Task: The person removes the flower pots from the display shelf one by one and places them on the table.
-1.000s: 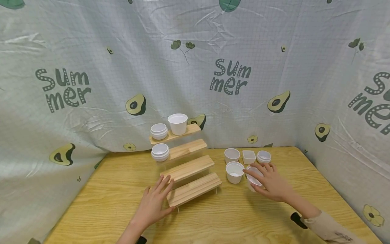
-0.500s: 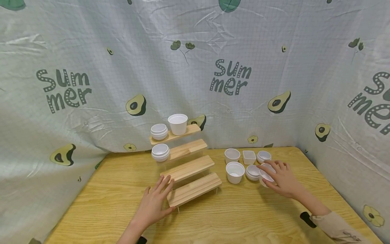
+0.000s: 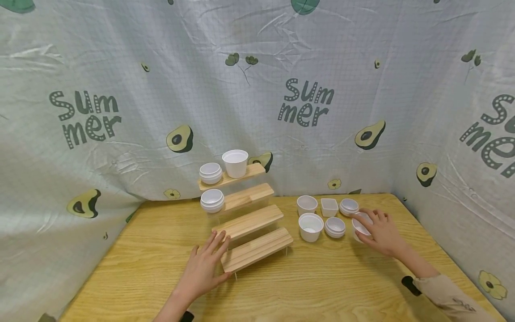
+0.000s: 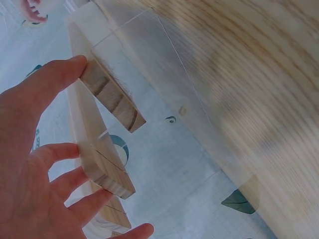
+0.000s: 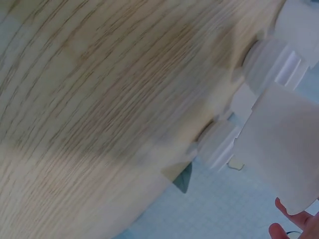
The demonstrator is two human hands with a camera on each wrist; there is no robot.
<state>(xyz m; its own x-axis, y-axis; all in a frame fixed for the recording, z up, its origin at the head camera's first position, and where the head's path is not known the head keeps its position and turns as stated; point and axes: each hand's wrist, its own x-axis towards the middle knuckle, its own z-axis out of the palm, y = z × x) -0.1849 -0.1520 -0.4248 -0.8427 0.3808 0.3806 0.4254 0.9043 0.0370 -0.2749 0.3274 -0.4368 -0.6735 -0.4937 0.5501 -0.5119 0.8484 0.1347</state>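
A four-step wooden riser (image 3: 251, 223) stands on the table. My left hand (image 3: 204, 266) lies flat against the left end of its lowest steps, fingers straight; in the left wrist view the fingers (image 4: 55, 87) press the step ends (image 4: 112, 102). My right hand (image 3: 380, 232) grips a white cup (image 3: 359, 227) at the right, on or just above the table. Beside it lie a small stack of white dishes (image 3: 335, 226) and another white cup (image 3: 310, 226). The right wrist view shows the held cup (image 5: 286, 149) large and blurred.
Behind stand a white cup (image 3: 307, 205), a square dish (image 3: 329, 206) and a round dish stack (image 3: 348, 206). The riser's top step holds a tall cup (image 3: 235, 163) and bowls (image 3: 210, 172); the second step holds bowls (image 3: 212, 200). Printed cloth (image 3: 257, 89) walls the table.
My right hand lifted a white cup off the dish stack and carried it to the right. The dish stack now shows uncovered. The left hand has stayed on the riser.
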